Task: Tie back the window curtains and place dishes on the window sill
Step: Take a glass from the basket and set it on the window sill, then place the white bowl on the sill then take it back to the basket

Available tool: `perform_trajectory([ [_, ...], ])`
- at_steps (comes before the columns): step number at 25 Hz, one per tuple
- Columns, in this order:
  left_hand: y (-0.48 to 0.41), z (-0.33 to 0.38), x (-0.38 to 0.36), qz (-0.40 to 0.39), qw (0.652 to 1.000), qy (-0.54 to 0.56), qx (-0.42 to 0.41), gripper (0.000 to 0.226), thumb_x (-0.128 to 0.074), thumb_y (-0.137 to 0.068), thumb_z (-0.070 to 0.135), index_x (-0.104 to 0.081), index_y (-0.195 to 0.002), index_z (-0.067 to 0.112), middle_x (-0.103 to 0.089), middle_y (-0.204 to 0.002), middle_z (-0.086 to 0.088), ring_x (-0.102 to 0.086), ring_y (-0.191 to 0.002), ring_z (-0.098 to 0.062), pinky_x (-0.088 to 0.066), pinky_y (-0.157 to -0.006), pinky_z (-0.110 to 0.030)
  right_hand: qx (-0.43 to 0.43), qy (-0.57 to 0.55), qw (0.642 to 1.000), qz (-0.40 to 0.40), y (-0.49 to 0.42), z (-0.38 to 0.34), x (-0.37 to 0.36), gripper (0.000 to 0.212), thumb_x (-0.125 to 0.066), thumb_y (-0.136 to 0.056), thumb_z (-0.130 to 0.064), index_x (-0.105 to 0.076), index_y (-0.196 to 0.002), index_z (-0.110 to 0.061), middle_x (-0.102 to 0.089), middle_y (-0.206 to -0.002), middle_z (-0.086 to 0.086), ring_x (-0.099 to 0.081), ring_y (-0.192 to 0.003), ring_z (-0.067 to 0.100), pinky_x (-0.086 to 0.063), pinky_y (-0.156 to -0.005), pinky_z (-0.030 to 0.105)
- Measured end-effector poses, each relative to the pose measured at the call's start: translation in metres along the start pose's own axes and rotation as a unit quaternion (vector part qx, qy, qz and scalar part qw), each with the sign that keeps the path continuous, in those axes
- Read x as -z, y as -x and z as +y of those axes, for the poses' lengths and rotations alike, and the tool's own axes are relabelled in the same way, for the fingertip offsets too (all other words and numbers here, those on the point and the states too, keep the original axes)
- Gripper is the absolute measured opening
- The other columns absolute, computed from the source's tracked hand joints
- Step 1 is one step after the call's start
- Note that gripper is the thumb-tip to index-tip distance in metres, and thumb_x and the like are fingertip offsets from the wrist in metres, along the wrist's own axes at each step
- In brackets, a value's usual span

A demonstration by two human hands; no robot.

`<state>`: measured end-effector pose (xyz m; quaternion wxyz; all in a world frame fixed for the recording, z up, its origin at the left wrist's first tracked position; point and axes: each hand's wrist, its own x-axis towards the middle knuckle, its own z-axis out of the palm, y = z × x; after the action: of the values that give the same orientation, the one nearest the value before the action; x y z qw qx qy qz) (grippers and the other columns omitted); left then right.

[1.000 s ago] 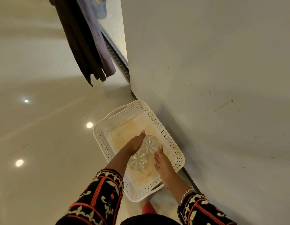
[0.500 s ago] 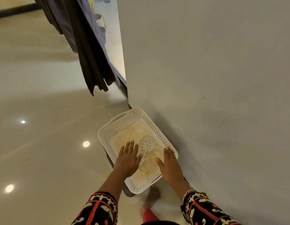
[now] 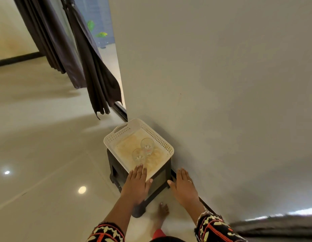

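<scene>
The left hand (image 3: 137, 186) and right hand (image 3: 184, 186) have pulled back, fingers straight and holding nothing; the two glass dishes (image 3: 147, 145) sit in the white basket (image 3: 116, 135) just beyond the left fingers (image 3: 139, 172).

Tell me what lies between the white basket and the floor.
A dark stool, carrying the white basket above the tiled floor; the head view shows it.
</scene>
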<state>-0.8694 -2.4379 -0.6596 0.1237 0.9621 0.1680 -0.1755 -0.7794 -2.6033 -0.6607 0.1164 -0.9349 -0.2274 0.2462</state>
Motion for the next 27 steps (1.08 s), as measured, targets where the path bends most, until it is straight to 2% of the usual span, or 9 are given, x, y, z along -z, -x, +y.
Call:
perform_trajectory([
  [5,0.056,0.038,-0.006,0.005,0.998,-0.02,-0.053,0.06,-0.011,-0.099,0.042,0.002,-0.147,0.01,0.005,-0.156,-0.009,0.008,-0.144,-0.021,0.004,-0.116,-0.034,-0.008,-0.022,0.999,0.032,0.079,0.034,0.004,0.069,-0.029,-0.096,-0.049,-0.005,-0.148,-0.009,-0.001,-0.156,0.011,0.001,-0.144,0.025,-0.008,-0.117,0.035],
  [10,0.09,0.092,-0.016,-0.006,0.993,-0.026,-0.118,0.059,-0.012,-0.099,0.042,0.003,-0.147,0.011,0.009,-0.156,-0.007,0.011,-0.144,-0.019,0.006,-0.115,-0.032,-0.042,-0.029,0.997,0.051,0.142,0.076,0.009,0.072,-0.029,-0.095,-0.051,-0.006,-0.148,-0.008,-0.003,-0.156,0.011,-0.001,-0.144,0.024,-0.008,-0.116,0.033],
  [16,0.116,0.174,-0.043,-0.027,0.985,-0.035,-0.164,0.059,-0.012,-0.099,0.043,0.003,-0.147,0.012,0.008,-0.156,-0.006,0.011,-0.144,-0.019,0.003,-0.116,-0.033,-0.06,-0.013,0.998,-0.001,0.211,0.15,0.009,0.071,-0.032,-0.095,-0.049,-0.005,-0.148,-0.011,-0.002,-0.157,0.007,-0.005,-0.144,0.019,-0.012,-0.115,0.031],
  [18,0.125,0.209,-0.054,-0.035,0.982,-0.039,-0.18,0.059,-0.012,-0.099,0.043,0.001,-0.147,0.011,0.007,-0.156,-0.006,0.01,-0.144,-0.018,0.004,-0.116,-0.033,-0.057,-0.021,0.998,-0.012,0.236,0.178,0.011,0.07,-0.036,-0.094,-0.05,-0.01,-0.148,-0.011,-0.008,-0.156,0.008,-0.016,-0.143,0.022,-0.019,-0.114,0.033],
  [21,0.145,0.272,-0.076,-0.06,0.979,-0.019,-0.195,0.058,-0.014,-0.099,0.041,-0.003,-0.147,0.01,0.002,-0.157,-0.007,0.005,-0.144,-0.019,0.004,-0.115,-0.031,-0.048,-0.05,0.997,-0.037,0.276,0.227,0.015,0.064,-0.04,-0.093,-0.049,-0.025,-0.143,-0.012,-0.032,-0.148,0.009,-0.039,-0.131,0.026,-0.033,-0.107,0.035],
  [24,0.172,0.333,-0.102,-0.074,0.973,-0.017,-0.217,0.058,-0.016,-0.099,0.04,-0.006,-0.147,0.009,-0.003,-0.157,-0.008,-0.001,-0.144,-0.019,0.001,-0.116,-0.032,-0.05,-0.076,0.995,-0.039,0.315,0.282,0.015,0.053,-0.041,-0.094,-0.045,-0.035,-0.137,-0.013,-0.041,-0.143,0.007,-0.043,-0.127,0.025,-0.035,-0.103,0.032],
  [27,0.195,0.387,-0.124,-0.086,0.967,-0.019,-0.238,0.057,-0.016,-0.1,0.039,-0.006,-0.147,0.009,-0.002,-0.157,-0.007,0.0,-0.144,-0.017,0.002,-0.116,-0.03,-0.08,-0.099,0.991,-0.031,0.354,0.339,0.012,0.055,-0.039,-0.095,-0.045,-0.032,-0.14,-0.013,-0.038,-0.146,0.005,-0.038,-0.131,0.021,-0.03,-0.105,0.028],
])
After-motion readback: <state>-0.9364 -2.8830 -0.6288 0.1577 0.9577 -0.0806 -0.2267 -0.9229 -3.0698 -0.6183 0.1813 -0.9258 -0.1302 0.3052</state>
